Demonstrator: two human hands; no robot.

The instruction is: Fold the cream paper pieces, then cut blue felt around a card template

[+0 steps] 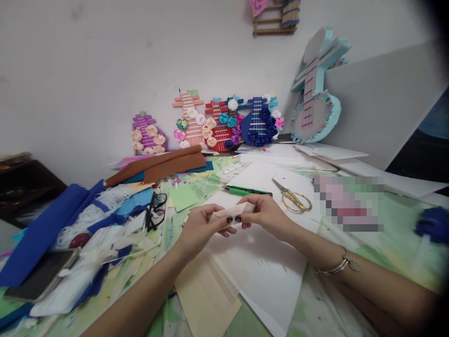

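Note:
A small folded piece of cream paper (229, 212) is held up between my two hands, above white sheets on the table. My left hand (203, 227) pinches its left end, with the thumb on the near side. On the other end, my right hand (263, 215) has its thumb and fingers closed, and the two thumb tips almost meet. Just beyond the hands lie a green box cutter (247, 191) and gold-handled scissors (296, 199). Under and in front of them are a white sheet (273, 276) and a cream sheet (206, 299).
Blue crepe paper (45, 229), white yarn (82, 224), black glasses (156, 210) and a dark phone (40, 274) crowd the left side. Decorated paper instruments (219, 128) lean against the wall at the back. A blue paper flower (433, 224) is at the right.

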